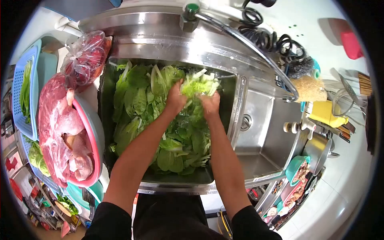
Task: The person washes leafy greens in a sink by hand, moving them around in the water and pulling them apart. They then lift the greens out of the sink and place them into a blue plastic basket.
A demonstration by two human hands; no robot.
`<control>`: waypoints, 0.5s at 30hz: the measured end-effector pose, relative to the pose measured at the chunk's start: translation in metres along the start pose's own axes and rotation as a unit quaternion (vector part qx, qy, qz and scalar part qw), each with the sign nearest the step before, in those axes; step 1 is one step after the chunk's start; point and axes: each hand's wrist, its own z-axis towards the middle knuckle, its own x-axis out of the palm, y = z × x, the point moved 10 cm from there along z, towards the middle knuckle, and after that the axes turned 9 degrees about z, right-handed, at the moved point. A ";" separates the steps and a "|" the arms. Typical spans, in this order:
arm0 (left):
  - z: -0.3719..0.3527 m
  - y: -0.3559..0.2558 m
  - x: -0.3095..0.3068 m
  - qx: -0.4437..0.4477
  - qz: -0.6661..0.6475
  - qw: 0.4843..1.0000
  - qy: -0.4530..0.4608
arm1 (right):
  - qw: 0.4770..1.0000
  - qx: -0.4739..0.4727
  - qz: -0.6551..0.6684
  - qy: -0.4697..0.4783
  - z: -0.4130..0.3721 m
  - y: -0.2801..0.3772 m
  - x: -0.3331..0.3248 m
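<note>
A bunch of pale green lettuce (199,83) is held up between my two hands at the back of the left sink basin (224,132). My left hand (176,97) grips its left side, fingers curled in against the leaves. On the other side my right hand (210,105) closes around the lower right part, its fingertips partly hidden by the lettuce. Below and around both hands, many loose lettuce leaves (138,100) float in water that fills the basin.
Left of the sink, raw meat (56,120) is heaped in a pink-rimmed basin (97,152), with bagged red items (90,56) behind it and a blue basket (34,96) beside it. A faucet (248,38) arches over the right basin (256,120). A knife (89,200) lies at lower left.
</note>
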 end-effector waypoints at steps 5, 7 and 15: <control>-0.048 -0.110 -0.057 0.108 -0.109 0.988 -0.030 | 0.980 -0.147 -0.124 0.055 -0.071 0.143 0.043; -0.080 -0.163 -0.091 0.101 -0.118 0.987 -0.040 | 0.977 -0.184 -0.100 0.042 -0.104 0.188 0.060; -0.169 -0.296 -0.190 0.220 -0.132 0.961 -0.101 | 0.961 -0.258 -0.101 0.019 -0.206 0.317 0.100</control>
